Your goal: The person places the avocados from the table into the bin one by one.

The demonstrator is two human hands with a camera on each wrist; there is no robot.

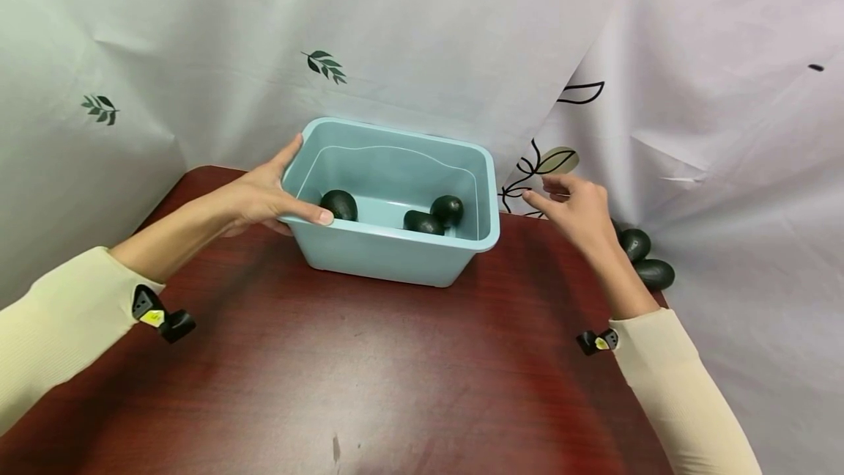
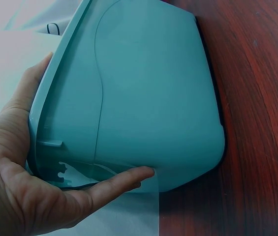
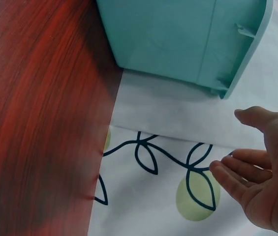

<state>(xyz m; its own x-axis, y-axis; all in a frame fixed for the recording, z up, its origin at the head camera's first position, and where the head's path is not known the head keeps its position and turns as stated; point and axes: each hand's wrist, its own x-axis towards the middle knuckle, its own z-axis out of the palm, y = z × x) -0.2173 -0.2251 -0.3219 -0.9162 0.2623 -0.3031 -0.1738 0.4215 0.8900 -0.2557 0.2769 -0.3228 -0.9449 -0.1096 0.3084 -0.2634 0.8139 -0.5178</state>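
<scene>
A light blue plastic bin [image 1: 382,248] stands on the table with avocados inside: one avocado [image 1: 339,205] at the left, and two touching at the right, a lower avocado [image 1: 423,223] and an upper avocado [image 1: 448,210]. My left hand [image 1: 267,193] grips the bin's left end, thumb along the front rim and fingers against the outside. In the left wrist view, that hand [image 2: 35,182] spans the bin's corner under the rim. Right of the bin, apart from it, my right hand [image 1: 576,207] hovers with loosely bent fingers and nothing in them.
More avocados [image 1: 653,274] lie at the table's right edge, partly hidden behind the right forearm. A white patterned cloth [image 1: 409,35] hangs behind and beside the dark red wooden table [image 1: 369,372]. Both wrists carry small black camera mounts.
</scene>
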